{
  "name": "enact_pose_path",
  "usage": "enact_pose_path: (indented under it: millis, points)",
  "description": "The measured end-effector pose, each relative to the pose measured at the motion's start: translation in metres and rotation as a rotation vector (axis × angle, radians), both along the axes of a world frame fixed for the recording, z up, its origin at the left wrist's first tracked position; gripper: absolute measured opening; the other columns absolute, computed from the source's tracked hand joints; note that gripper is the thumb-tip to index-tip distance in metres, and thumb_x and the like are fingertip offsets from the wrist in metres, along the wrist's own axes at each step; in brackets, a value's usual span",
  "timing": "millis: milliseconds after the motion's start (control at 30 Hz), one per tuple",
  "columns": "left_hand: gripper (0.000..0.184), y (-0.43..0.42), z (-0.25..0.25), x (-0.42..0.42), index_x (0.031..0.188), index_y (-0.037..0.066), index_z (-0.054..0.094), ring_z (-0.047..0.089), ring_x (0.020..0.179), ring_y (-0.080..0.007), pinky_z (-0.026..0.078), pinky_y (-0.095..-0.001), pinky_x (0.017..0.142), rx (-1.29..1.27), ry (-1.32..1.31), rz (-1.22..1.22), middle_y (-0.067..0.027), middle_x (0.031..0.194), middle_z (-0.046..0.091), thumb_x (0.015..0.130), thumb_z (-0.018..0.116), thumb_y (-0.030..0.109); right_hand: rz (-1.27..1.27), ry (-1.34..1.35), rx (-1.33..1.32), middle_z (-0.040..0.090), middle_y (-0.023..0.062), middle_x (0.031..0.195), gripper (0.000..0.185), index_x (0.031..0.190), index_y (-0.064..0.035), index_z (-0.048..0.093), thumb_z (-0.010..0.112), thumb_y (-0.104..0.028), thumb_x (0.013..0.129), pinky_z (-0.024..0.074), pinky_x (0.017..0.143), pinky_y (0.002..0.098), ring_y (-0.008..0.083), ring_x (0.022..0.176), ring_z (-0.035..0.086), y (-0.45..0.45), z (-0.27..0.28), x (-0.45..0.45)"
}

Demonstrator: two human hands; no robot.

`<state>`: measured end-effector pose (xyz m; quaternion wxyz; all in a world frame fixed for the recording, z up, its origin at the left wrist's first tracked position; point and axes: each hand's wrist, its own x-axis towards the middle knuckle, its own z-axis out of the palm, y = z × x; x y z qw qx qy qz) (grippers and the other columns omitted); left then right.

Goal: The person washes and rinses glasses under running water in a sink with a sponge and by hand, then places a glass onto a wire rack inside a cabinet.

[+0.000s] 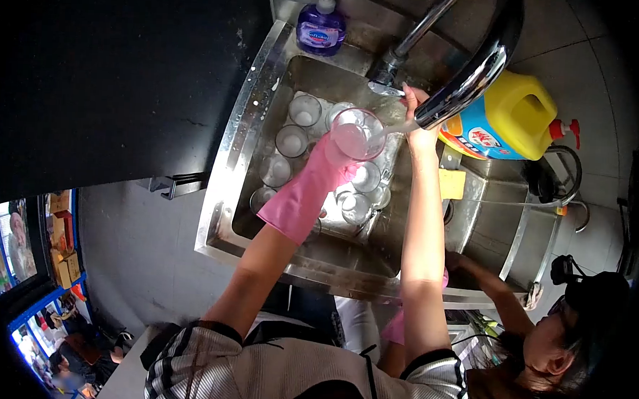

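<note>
My left hand [328, 164], in a pink rubber glove, is wrapped around a clear drinking glass [351, 138] below the spout of the chrome faucet [467, 77]. Water [395, 130] seems to run from the spout toward the glass. My right hand [421, 125] is bare and has its fingertips at the faucet lever [387, 89]; the spout hides part of this hand. Beneath my left hand, several glasses [292, 141] stand in the sink basin [325, 73], some with white foam in them. Metal utensils [383, 179] lie beside them.
A purple pump bottle [320, 30] stands at the sink's back corner. Right of the faucet is a large yellow detergent jug [519, 115]; a yellow sponge [451, 184] lies near the second basin [482, 231]. Another person [556, 338] leans in at the right, an arm over that basin.
</note>
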<state>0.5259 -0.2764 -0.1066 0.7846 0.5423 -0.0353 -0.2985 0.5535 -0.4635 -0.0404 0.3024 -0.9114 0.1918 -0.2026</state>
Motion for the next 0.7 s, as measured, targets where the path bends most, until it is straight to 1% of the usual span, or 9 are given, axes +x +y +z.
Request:
enact_pose_path:
  millis: [100,233,300,367,400,467,500,567,700]
  points:
    - [0.036,0.001,0.003,0.001,0.114,0.006,0.05,0.058,0.098,-0.0203,0.049,-0.0302,0.078,0.144,-0.149,-0.055,-0.0056,0.106,0.06,0.081,0.057,0.02,0.012,-0.015,-0.015,0.064,0.0104,0.071,0.027,0.087,0.0015,0.065,0.059,-0.025,0.088,0.0472,0.065,0.029,0.0169,0.068,0.062,-0.001,-0.002,0.0]
    - [0.036,0.005,0.008,0.0,0.114,0.006,0.05,0.058,0.098,-0.0195,0.049,-0.03,0.078,0.573,-0.493,-0.23,-0.0054,0.106,0.06,0.081,0.057,0.019,0.009,-0.036,-0.013,0.064,0.0103,0.071,0.026,0.086,0.0022,0.065,0.059,-0.023,0.088,0.0476,0.063,0.0285,0.0162,0.066,0.063,-0.002,-0.008,0.002]
    - [0.036,-0.001,-0.006,-0.004,0.115,0.005,0.05,0.058,0.098,-0.0194,0.05,-0.03,0.077,0.653,-0.542,-0.27,-0.0054,0.106,0.06,0.081,0.057,0.019,0.007,-0.04,-0.02,0.064,0.0103,0.071,0.025,0.086,0.0023,0.065,0.059,-0.022,0.088,0.0476,0.063,0.0283,0.016,0.066,0.062,-0.001,-0.008,0.001]
    - [0.014,-0.014,-0.034,-0.009,0.098,0.015,0.058,0.056,0.062,-0.01,0.038,-0.0192,0.043,-0.053,-0.276,0.141,-0.0002,0.08,0.06,0.085,0.056,0.02,0.005,-0.045,-0.028,0.064,0.0102,0.071,0.025,0.087,0.0023,0.065,0.059,-0.022,0.088,0.0477,0.062,0.0282,0.0159,0.066,0.062,-0.001,-0.009,0.001]
    - [0.014,-0.011,-0.009,-0.004,0.098,0.015,0.058,0.056,0.062,-0.01,0.038,-0.0192,0.043,-0.053,-0.275,0.141,-0.0002,0.08,0.06,0.085,0.056,0.02,0.002,-0.056,-0.017,0.064,0.0103,0.071,0.025,0.087,0.0023,0.065,0.059,-0.022,0.088,0.0477,0.063,0.0282,0.0161,0.066,0.063,-0.001,-0.011,0.002]
    - [0.012,-0.004,0.033,0.005,0.096,0.015,0.058,0.054,0.059,-0.0117,0.038,-0.0199,0.043,-0.312,0.865,0.081,-0.0013,0.078,0.059,0.086,0.054,0.02,-0.001,-0.066,-0.002,0.064,0.0103,0.071,0.025,0.088,0.0022,0.065,0.059,-0.022,0.088,0.0477,0.063,0.0282,0.0163,0.066,0.063,0.002,-0.008,0.002]
    - [0.012,-0.004,0.031,0.004,0.096,0.015,0.058,0.054,0.059,-0.0117,0.038,-0.0199,0.043,-0.311,0.866,0.08,-0.0013,0.078,0.059,0.086,0.054,0.02,0.004,-0.059,-0.002,0.064,0.0104,0.072,0.025,0.088,0.0022,0.064,0.059,-0.022,0.088,0.0477,0.063,0.0282,0.0164,0.068,0.063,0.006,-0.002,0.0]
    - [0.012,-0.007,0.031,0.002,0.096,0.014,0.058,0.052,0.057,-0.0124,0.038,-0.0201,0.043,-0.28,0.722,0.107,-0.0006,0.076,0.058,0.086,0.054,0.02,0.006,-0.05,-0.004,0.065,0.0105,0.073,0.025,0.089,0.0022,0.064,0.059,-0.022,0.087,0.0478,0.064,0.0283,0.0165,0.069,0.063,0.007,0.003,-0.002]
    - [0.012,-0.004,0.025,0.001,0.095,0.014,0.059,0.052,0.057,-0.0126,0.038,-0.0201,0.044,-0.169,0.735,0.131,0.0,0.076,0.058,0.086,0.054,0.021,-0.012,-0.066,0.038,0.064,0.0109,0.075,0.024,0.09,0.0014,0.065,0.058,-0.022,0.088,0.0477,0.065,0.0288,0.0169,0.069,0.063,0.005,-0.01,0.001]
